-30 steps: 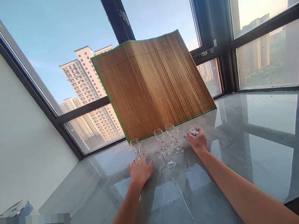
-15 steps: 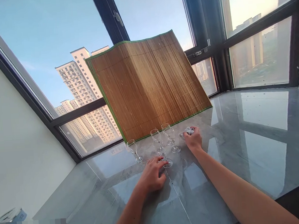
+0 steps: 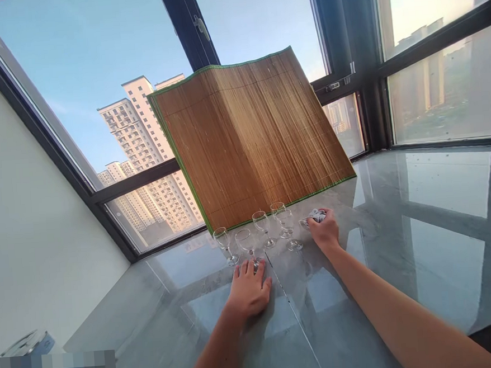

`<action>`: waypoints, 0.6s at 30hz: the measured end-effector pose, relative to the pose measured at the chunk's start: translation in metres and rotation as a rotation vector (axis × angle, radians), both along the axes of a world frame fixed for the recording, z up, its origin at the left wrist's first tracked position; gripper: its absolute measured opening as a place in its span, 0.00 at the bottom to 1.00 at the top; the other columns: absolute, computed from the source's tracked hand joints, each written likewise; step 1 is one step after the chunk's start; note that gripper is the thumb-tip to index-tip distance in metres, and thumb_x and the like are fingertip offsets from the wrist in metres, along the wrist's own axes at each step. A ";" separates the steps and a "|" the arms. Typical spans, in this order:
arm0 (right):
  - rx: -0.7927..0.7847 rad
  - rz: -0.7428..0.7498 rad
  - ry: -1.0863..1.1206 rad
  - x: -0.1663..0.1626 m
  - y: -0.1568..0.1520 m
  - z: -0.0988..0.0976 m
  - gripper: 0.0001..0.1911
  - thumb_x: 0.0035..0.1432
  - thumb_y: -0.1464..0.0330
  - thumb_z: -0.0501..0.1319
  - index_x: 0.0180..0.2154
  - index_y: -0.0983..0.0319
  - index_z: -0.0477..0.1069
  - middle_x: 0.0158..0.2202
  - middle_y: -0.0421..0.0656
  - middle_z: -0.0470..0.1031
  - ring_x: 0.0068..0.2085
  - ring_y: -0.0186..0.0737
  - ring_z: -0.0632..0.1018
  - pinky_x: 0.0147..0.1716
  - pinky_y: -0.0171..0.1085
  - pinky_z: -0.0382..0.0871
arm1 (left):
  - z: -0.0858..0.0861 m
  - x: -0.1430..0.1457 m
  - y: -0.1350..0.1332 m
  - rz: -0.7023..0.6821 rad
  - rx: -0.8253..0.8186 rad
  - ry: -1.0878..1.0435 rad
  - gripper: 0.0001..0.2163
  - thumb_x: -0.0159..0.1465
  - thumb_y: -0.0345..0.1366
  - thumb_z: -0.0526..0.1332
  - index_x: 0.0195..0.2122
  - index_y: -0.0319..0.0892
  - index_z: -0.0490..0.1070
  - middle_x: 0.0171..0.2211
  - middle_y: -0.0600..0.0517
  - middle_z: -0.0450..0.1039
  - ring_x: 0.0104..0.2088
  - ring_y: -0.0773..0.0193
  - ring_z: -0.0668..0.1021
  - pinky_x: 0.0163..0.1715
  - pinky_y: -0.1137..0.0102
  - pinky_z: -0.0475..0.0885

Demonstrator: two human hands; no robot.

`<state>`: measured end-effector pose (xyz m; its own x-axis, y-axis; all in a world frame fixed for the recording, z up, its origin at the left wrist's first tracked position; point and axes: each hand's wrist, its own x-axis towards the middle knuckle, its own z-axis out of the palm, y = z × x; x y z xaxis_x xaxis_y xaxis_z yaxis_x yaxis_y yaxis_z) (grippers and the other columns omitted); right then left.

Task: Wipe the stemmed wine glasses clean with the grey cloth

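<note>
My left hand (image 3: 248,291) lies low over the countertop with its fingers stretched forward. Its fingertips meet the foot of a clear stemmed glass (image 3: 245,240), which stands upright just beyond them and is partly hidden at the base. Another stemmed glass (image 3: 222,239) stands to its left, and several more, such as this glass (image 3: 260,222), are grouped to its right. Crumpled white-and-grey cloth (image 3: 317,217) is bunched in my right hand (image 3: 326,231), whose fingers are closed around it. That hand rests right of the rightmost glass (image 3: 287,225).
Behind the glasses a brown slatted mat (image 3: 254,138) with green edging leans against the window frame (image 3: 188,31). The glossy grey countertop (image 3: 404,285) carries reflections. A white wall (image 3: 29,221) rises at left, with a pale-blue lidded container (image 3: 40,342) at lower left.
My left hand has slid the nearest glass leftward, out of the cluster and closer to the leftmost glass. My right hand keeps the cloth. The view has shifted slightly.
</note>
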<state>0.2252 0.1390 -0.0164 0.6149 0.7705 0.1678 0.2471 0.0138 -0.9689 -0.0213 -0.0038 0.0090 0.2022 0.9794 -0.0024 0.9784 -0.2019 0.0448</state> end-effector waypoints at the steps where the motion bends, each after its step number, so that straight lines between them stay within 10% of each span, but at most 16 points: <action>1: -0.003 0.000 -0.001 0.000 0.000 0.000 0.23 0.48 0.64 0.60 0.48 0.59 0.65 0.35 0.43 0.72 0.34 0.43 0.73 0.38 0.41 0.67 | -0.002 -0.004 0.001 0.051 -0.002 0.011 0.32 0.68 0.52 0.41 0.69 0.43 0.52 0.70 0.43 0.49 0.70 0.45 0.51 0.66 0.48 0.44; 18: 0.010 -0.016 0.002 -0.001 0.004 -0.004 0.22 0.49 0.65 0.61 0.47 0.58 0.65 0.35 0.42 0.71 0.34 0.42 0.72 0.40 0.41 0.66 | 0.004 -0.027 0.004 0.484 -0.041 0.098 0.43 0.59 0.68 0.41 0.65 0.41 0.59 0.66 0.31 0.55 0.65 0.30 0.59 0.58 0.41 0.52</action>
